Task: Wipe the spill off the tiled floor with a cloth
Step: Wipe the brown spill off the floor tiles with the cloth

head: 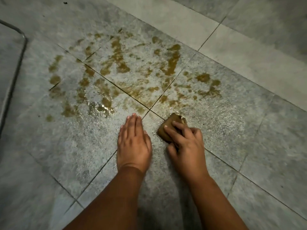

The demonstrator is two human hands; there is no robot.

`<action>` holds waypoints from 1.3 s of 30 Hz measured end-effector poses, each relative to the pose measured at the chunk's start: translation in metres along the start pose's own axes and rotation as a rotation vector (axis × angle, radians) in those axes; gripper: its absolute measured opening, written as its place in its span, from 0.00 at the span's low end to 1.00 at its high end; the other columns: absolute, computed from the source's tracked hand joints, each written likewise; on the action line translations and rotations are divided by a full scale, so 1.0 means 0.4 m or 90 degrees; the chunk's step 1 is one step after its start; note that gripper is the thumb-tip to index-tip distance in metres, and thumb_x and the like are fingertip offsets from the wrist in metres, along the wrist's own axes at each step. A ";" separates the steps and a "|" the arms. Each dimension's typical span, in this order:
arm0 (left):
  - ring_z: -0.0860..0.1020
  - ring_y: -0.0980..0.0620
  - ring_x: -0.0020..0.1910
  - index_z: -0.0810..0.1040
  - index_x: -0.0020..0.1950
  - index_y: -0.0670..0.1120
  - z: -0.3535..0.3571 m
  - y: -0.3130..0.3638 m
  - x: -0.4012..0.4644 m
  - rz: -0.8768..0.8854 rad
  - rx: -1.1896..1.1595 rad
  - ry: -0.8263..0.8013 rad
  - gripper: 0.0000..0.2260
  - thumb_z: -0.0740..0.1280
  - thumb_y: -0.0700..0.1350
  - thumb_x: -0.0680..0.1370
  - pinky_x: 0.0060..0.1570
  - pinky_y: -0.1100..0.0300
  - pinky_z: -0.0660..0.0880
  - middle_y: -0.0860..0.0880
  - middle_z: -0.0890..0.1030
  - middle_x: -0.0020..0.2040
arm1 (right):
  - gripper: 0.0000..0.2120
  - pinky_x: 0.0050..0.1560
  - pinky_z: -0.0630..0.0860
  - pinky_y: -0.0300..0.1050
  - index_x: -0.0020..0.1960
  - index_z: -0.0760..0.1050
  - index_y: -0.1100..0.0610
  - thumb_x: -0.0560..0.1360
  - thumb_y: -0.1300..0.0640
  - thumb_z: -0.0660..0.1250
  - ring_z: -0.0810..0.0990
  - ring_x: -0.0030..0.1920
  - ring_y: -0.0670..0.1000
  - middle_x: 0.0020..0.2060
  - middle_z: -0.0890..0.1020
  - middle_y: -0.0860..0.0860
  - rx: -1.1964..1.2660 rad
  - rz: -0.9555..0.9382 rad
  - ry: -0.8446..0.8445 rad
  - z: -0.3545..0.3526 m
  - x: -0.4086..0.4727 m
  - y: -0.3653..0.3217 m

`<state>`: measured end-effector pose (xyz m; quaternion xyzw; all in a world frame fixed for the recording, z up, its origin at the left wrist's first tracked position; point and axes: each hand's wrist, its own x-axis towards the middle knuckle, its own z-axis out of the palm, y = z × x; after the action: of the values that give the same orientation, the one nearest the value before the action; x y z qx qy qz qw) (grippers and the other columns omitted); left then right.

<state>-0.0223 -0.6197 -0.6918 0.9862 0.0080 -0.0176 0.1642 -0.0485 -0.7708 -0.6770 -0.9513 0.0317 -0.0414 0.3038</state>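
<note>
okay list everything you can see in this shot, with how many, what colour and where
spill: one, brown patches and streaks, spread over the tiles ahead of the hands
cloth: one, brown, folded small, on the floor at the spill's near right edge
floor: one, grey speckled tiles with dark joints, all around
metal edge: one, dark grey, curved, far left
left hand: one, flat on the floor, fingers straight, beside the cloth
right hand: one, gripping the cloth against the floor
</note>
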 end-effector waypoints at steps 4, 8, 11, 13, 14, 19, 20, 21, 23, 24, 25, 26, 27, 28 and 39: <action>0.51 0.54 0.78 0.58 0.78 0.47 -0.001 0.005 -0.002 -0.010 0.006 0.001 0.27 0.43 0.52 0.80 0.73 0.61 0.39 0.49 0.57 0.79 | 0.22 0.51 0.74 0.54 0.64 0.76 0.45 0.71 0.58 0.70 0.66 0.56 0.54 0.66 0.74 0.46 0.000 0.002 0.005 0.005 0.049 -0.004; 0.53 0.53 0.77 0.60 0.77 0.46 0.001 0.003 0.001 -0.012 0.015 -0.005 0.25 0.46 0.51 0.81 0.74 0.58 0.44 0.49 0.59 0.78 | 0.23 0.53 0.71 0.51 0.66 0.76 0.47 0.72 0.60 0.69 0.67 0.56 0.56 0.66 0.74 0.49 -0.039 -0.001 0.023 0.018 0.188 -0.009; 0.54 0.52 0.77 0.60 0.77 0.46 0.002 0.003 0.001 -0.013 0.014 -0.006 0.25 0.47 0.51 0.81 0.74 0.58 0.46 0.49 0.59 0.78 | 0.23 0.53 0.69 0.49 0.66 0.75 0.47 0.72 0.60 0.66 0.66 0.55 0.56 0.67 0.74 0.48 -0.062 0.000 0.015 0.015 0.247 -0.006; 0.55 0.51 0.77 0.61 0.77 0.45 0.001 0.004 0.002 -0.013 0.014 -0.006 0.25 0.47 0.51 0.81 0.74 0.57 0.47 0.48 0.60 0.78 | 0.23 0.51 0.67 0.45 0.66 0.76 0.47 0.72 0.61 0.66 0.65 0.54 0.54 0.66 0.75 0.48 -0.050 0.013 0.021 0.005 0.210 -0.015; 0.56 0.51 0.77 0.61 0.76 0.45 0.001 0.004 0.004 -0.012 0.013 -0.005 0.25 0.47 0.50 0.80 0.74 0.56 0.47 0.47 0.61 0.78 | 0.23 0.49 0.66 0.44 0.65 0.76 0.47 0.72 0.61 0.66 0.64 0.53 0.52 0.66 0.75 0.48 -0.039 0.021 0.026 0.000 0.175 -0.024; 0.56 0.50 0.77 0.63 0.76 0.44 0.001 0.003 0.010 -0.005 0.012 -0.003 0.26 0.47 0.51 0.80 0.74 0.54 0.48 0.46 0.61 0.77 | 0.24 0.53 0.67 0.46 0.65 0.76 0.47 0.71 0.61 0.67 0.64 0.55 0.52 0.66 0.74 0.48 -0.001 0.052 0.014 0.005 0.069 -0.038; 0.56 0.50 0.77 0.63 0.76 0.43 0.002 -0.001 0.008 -0.006 0.012 -0.003 0.26 0.47 0.51 0.80 0.74 0.55 0.48 0.46 0.61 0.77 | 0.24 0.54 0.67 0.46 0.66 0.76 0.47 0.71 0.61 0.67 0.64 0.57 0.53 0.67 0.73 0.48 0.002 0.058 0.006 0.009 0.088 -0.039; 0.56 0.49 0.77 0.63 0.76 0.44 0.002 0.001 0.009 -0.003 0.012 0.000 0.26 0.47 0.51 0.80 0.74 0.55 0.47 0.46 0.61 0.77 | 0.24 0.55 0.65 0.44 0.66 0.75 0.48 0.72 0.61 0.66 0.64 0.58 0.54 0.67 0.72 0.49 0.002 0.059 0.004 0.011 0.119 -0.039; 0.57 0.49 0.77 0.63 0.76 0.44 0.004 -0.001 0.007 -0.004 0.011 0.006 0.25 0.48 0.50 0.80 0.74 0.56 0.47 0.46 0.62 0.77 | 0.23 0.53 0.59 0.39 0.67 0.74 0.49 0.73 0.60 0.66 0.64 0.60 0.56 0.67 0.71 0.51 -0.018 0.043 -0.006 0.022 0.188 -0.049; 0.58 0.49 0.77 0.64 0.75 0.43 0.006 0.000 0.011 -0.007 0.006 0.011 0.25 0.49 0.50 0.80 0.74 0.56 0.47 0.46 0.62 0.77 | 0.22 0.51 0.56 0.38 0.68 0.74 0.49 0.74 0.59 0.66 0.64 0.60 0.57 0.67 0.71 0.51 -0.033 0.033 -0.005 0.028 0.225 -0.055; 0.59 0.48 0.76 0.65 0.75 0.43 0.008 -0.001 0.009 -0.009 0.001 0.017 0.25 0.50 0.49 0.79 0.74 0.55 0.48 0.46 0.63 0.76 | 0.22 0.51 0.55 0.37 0.68 0.74 0.49 0.74 0.59 0.66 0.65 0.60 0.58 0.67 0.71 0.52 -0.044 0.027 -0.005 0.036 0.252 -0.059; 0.60 0.48 0.76 0.66 0.74 0.43 0.008 0.000 0.010 -0.012 -0.002 0.022 0.25 0.50 0.49 0.79 0.74 0.55 0.50 0.45 0.64 0.76 | 0.23 0.50 0.55 0.38 0.68 0.74 0.49 0.74 0.59 0.66 0.65 0.60 0.58 0.66 0.72 0.52 -0.051 0.024 -0.004 0.041 0.272 -0.063; 0.60 0.47 0.76 0.66 0.74 0.43 0.009 0.000 0.010 -0.011 -0.002 0.024 0.25 0.51 0.48 0.79 0.74 0.54 0.50 0.45 0.64 0.76 | 0.22 0.51 0.57 0.39 0.67 0.74 0.49 0.73 0.59 0.66 0.66 0.59 0.59 0.66 0.72 0.52 -0.053 0.020 -0.004 0.043 0.279 -0.064; 0.60 0.47 0.76 0.66 0.74 0.43 0.009 0.000 0.008 -0.010 -0.001 0.022 0.25 0.51 0.48 0.79 0.74 0.54 0.50 0.45 0.64 0.76 | 0.22 0.52 0.60 0.41 0.67 0.74 0.49 0.73 0.60 0.66 0.66 0.59 0.59 0.65 0.72 0.53 -0.051 0.017 -0.005 0.040 0.272 -0.063; 0.57 0.49 0.77 0.63 0.76 0.43 0.011 -0.003 0.005 -0.006 0.004 0.020 0.25 0.50 0.49 0.80 0.74 0.55 0.48 0.46 0.61 0.77 | 0.22 0.55 0.66 0.45 0.67 0.74 0.50 0.75 0.62 0.64 0.66 0.58 0.57 0.66 0.73 0.52 -0.036 0.016 -0.009 0.047 0.180 -0.084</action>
<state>-0.0204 -0.6200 -0.6964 0.9868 0.0153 -0.0031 0.1611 0.0263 -0.7387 -0.6684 -0.9593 0.0430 -0.0301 0.2773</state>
